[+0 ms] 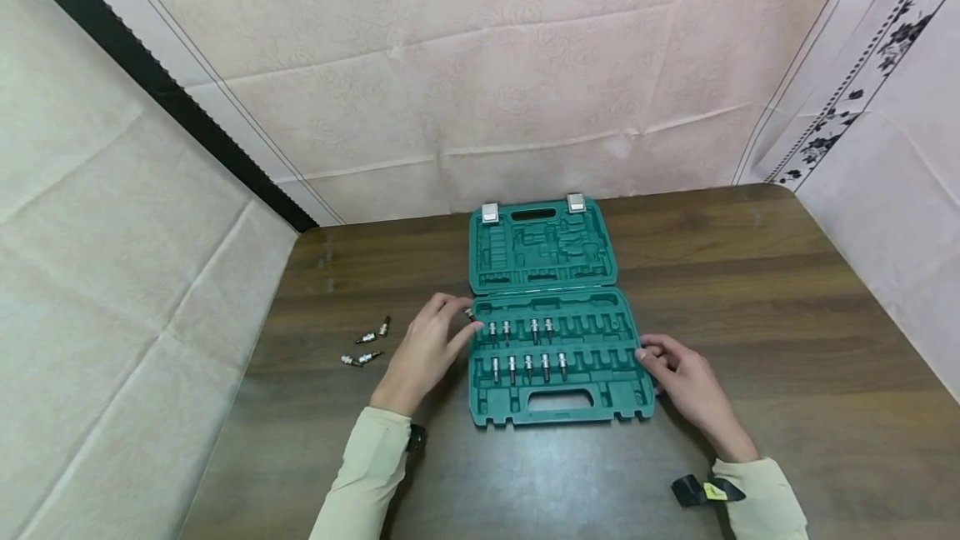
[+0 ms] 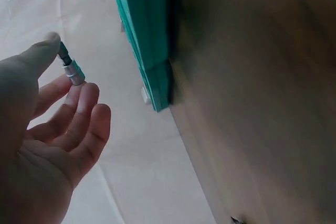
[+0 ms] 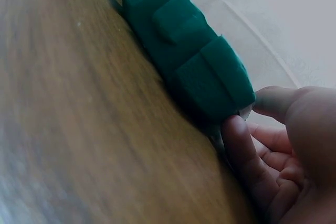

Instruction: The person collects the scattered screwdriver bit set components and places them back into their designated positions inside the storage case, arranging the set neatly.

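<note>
Pinching a small bit socket (image 2: 75,73), shiny metal cylinder with slim dark shank, between thumb and fingertips of the left hand (image 1: 426,348), at the left edge of a ribbed, moulded green plastic case (image 1: 615,386). Gripping the case's rounded right edge with the right hand (image 1: 681,377). Lying open on a wood-grained table (image 1: 750,290), with nine glossy bits (image 1: 528,367) slotted in two rows; four loose bits (image 1: 367,338) left of the left hand.
</note>
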A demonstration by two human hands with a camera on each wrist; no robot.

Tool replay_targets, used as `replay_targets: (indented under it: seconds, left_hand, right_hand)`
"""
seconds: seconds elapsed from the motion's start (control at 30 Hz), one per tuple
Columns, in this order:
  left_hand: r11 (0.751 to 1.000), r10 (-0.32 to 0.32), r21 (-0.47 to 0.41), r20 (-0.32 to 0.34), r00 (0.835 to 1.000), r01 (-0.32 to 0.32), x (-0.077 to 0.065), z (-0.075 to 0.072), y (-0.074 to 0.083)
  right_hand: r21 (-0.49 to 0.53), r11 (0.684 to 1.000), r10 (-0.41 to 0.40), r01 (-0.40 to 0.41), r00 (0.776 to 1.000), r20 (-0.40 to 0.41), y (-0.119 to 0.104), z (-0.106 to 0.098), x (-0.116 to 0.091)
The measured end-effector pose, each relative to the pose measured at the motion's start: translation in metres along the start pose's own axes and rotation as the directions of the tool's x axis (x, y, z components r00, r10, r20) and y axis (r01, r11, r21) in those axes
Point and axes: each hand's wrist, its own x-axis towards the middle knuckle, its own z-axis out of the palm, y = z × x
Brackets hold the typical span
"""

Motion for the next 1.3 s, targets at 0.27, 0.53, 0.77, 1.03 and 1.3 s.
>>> replay_targets:
  seconds: [0.27, 0.53, 0.77, 1.03, 1.3]
  left_hand:
    - [0.989, 0.052, -0.134, -0.075, 0.996, -0.062, 0.008, 0.007, 0.014]
    - [0.949, -0.102, -0.301, -0.001, 0.995, 0.098, 0.013, 0.018, 0.027]
    - [0.948, -0.163, -0.272, 0.033, 0.986, 0.166, 0.017, 0.024, 0.036]
    - [0.941, -0.174, -0.28, 0.074, 0.982, 0.188, 0.02, 0.031, 0.047]
    - [0.918, -0.193, -0.312, 0.192, 0.962, 0.246, 0.025, 0.036, 0.062]
  right_hand:
    - [0.007, 1.0, -0.004, 0.004, 1.0, 0.006, 0.0, 0.001, 0.0]
    - [0.009, 1.0, 0.0, 0.0, 1.0, 0.01, 0.0, 0.002, 0.001]
    - [0.014, 1.0, -0.008, 0.008, 1.0, 0.005, -0.001, 0.001, 0.002]
    - [0.022, 1.0, -0.015, 0.015, 1.0, 0.008, -0.001, 0.001, 0.002]
    - [0.008, 1.0, -0.014, 0.014, 1.0, 0.006, 0.0, -0.001, 0.0]
